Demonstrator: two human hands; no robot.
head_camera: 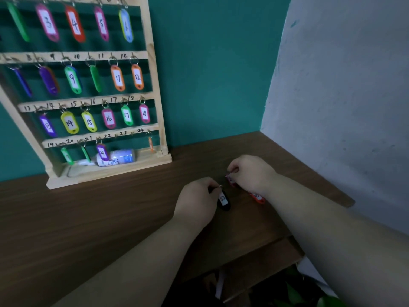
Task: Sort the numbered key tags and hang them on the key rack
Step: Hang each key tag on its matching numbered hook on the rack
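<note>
Woodgrain desk (99, 218), left hand (195, 201) pinching oval black tag (224, 201), right hand (252, 173) pinching pink tag (231, 181)

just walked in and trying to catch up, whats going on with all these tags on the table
A person is sorting numbered key tags at a wooden table. The left hand pinches the ring of a black tag marked 22, and the right hand pinches the ring of a pinkish-red tag. Another red tag lies by the right wrist. The key rack is mostly filled; hooks 22 and 23 look empty.
</note>
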